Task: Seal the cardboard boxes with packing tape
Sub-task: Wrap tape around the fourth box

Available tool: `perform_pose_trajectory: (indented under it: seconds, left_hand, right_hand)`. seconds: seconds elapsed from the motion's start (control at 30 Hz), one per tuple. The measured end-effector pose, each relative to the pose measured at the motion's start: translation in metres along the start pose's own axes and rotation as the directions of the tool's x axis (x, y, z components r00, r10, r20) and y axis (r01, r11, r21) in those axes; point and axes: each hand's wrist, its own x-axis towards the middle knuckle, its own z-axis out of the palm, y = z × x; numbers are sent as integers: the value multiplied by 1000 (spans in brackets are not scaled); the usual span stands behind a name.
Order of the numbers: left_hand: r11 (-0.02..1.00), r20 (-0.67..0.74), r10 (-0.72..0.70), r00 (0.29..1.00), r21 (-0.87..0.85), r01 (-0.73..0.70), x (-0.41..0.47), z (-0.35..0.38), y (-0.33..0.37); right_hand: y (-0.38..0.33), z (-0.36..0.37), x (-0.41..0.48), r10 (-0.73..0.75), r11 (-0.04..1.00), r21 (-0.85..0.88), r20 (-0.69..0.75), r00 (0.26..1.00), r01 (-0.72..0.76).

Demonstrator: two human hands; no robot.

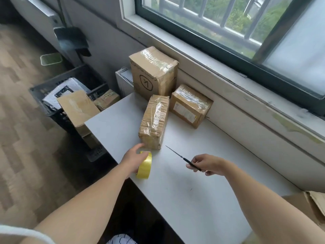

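Left hand [133, 158] grips tape roll [145, 167]; right hand [210, 164] holds knife [176, 154].

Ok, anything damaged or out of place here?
The nearest box looks rumpled, ridged and creased under its tape. Cardboard at the right edge of the table is torn and ragged. The right hand's bare blade tip is near that box and the left hand gripping the tape roll.

Three boxes [154, 120] on table [193, 199]; crate [52, 92] left.
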Motion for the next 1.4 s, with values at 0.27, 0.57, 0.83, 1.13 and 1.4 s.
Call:
perform_pose_trajectory:
  seconds: [0.27, 0.57, 0.83, 1.13, 1.4]
  left_hand:
    - [997, 45, 36, 998, 68, -39, -4, -2, -9]
    - [998, 77, 25, 997, 49, -29, 5, -6, -21]
    - [999, 106, 13, 994, 34, -17, 15, -10, -23]
    - [998, 135, 19, 991, 52, -27, 17, -16, -24]
    - [999, 144, 32, 989, 29, -36, 19, -20, -31]
  right_hand:
    - [-78, -19, 4, -81, 940, -327, 67, 994, 98]
    - [-107, -36, 14, -19, 901, -426, 139, 990, 77]
    - [-103, -43, 26, 20, 923, -383, 149, 989, 39]
    - [-131, -20, 45, -74, 918, -375, 154, 985, 128]
    - [-129, -21, 48, -63, 911, -395, 142, 988, 115]
